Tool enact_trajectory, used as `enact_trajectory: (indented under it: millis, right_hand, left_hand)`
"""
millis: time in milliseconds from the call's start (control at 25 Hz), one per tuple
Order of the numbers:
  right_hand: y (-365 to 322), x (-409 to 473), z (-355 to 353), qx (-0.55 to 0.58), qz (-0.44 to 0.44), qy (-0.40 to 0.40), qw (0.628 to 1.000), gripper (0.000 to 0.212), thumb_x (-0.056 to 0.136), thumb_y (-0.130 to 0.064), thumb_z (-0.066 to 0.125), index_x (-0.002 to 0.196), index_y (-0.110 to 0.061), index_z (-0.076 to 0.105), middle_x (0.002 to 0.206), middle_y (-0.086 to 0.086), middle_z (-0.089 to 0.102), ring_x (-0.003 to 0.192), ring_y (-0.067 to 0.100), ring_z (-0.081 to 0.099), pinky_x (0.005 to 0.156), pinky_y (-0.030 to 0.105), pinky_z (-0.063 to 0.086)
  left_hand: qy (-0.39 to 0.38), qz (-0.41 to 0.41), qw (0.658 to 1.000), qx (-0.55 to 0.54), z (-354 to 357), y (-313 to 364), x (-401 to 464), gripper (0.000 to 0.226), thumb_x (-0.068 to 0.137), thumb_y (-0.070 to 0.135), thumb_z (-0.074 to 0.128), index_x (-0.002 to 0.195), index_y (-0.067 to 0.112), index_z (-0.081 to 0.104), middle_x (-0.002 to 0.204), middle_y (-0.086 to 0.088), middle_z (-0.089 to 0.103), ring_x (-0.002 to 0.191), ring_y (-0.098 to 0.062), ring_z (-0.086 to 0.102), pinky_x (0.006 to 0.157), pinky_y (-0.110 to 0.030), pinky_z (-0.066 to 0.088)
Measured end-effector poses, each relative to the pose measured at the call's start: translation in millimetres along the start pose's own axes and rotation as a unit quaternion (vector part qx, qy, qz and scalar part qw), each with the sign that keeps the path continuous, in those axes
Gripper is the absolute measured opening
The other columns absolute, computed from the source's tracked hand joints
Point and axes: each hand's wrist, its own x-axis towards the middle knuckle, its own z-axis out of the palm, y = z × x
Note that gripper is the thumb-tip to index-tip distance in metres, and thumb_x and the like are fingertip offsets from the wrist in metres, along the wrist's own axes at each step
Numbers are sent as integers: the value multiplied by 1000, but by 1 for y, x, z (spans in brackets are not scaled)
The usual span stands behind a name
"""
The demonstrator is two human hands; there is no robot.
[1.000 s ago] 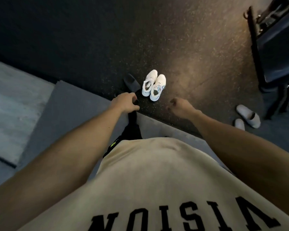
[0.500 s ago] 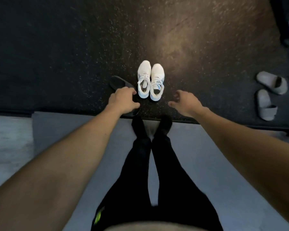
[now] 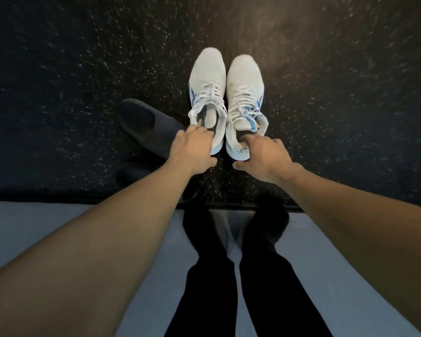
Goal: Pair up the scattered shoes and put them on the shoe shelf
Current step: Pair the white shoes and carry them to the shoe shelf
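Fingers of left hand [image 3: 194,149] hook into left white sneaker [image 3: 208,93] collar; right hand [image 3: 265,154] likewise on right white sneaker [image 3: 244,98]. Two sneakers, one dark shoe [image 3: 146,125].

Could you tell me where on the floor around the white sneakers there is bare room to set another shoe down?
Bare dark floor lies right of the sneakers and beyond their toes. The left is crowded: a dark shoe lies against them.

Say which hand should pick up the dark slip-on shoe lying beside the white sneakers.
Left. The left hand is next to the dark slip-on shoe, at the heel of the left white lace-up sneaker. The right hand is at the right white lace-up sneaker, farther away.
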Motion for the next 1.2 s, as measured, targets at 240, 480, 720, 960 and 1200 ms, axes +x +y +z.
enact_trajectory:
  millis: [240, 480, 720, 960, 1200]
  right_hand:
    - [5, 58, 66, -1, 0, 94, 996, 24, 85, -10, 63, 106, -9, 52, 113, 10, 57, 107, 30, 49, 74, 41, 40]
    - [-19, -38, -10, 14, 5, 87, 996, 19, 86, -6, 59, 103, -12, 54, 108, 10, 60, 102, 31, 53, 78, 43, 45]
    - [-78, -211, -130, 36, 6, 87, 996, 14, 86, -8, 59, 94, -16, 50, 104, 8, 61, 101, 30, 53, 70, 38, 39]
    - [-119, -383, -239, 29, -3, 114, 993, 14, 84, -10, 61, 95, -14, 53, 104, 8, 62, 101, 32, 55, 69, 38, 41]
    - [-138, -489, -293, 30, -25, 147, 988, 23, 82, -13, 63, 105, -14, 58, 105, 10, 63, 98, 32, 59, 77, 44, 53]
  left_hand:
    - [89, -5, 990, 106, 60, -3, 57, 27, 89, 25, 62, 115, 26, 57, 119, 6, 59, 123, -16, 39, 92, -41, 31]
    - [69, 15, 997, 15, -23, 12, -30, 18, 87, 27, 66, 101, 23, 57, 115, 3, 58, 116, -20, 47, 82, -35, 32]
    - [81, 38, 996, 7, -165, 45, -194, 23, 84, 29, 69, 104, 22, 60, 117, 1, 58, 114, -21, 49, 83, -37, 39]
    - [95, 64, 993, 37, -286, 84, -356, 27, 87, 31, 66, 111, 21, 59, 117, 4, 62, 120, -21, 46, 87, -40, 41]
    - [143, 61, 987, 52, -347, 112, -455, 27, 86, 29, 66, 112, 22, 62, 114, 1, 64, 112, -24, 51, 87, -41, 42]
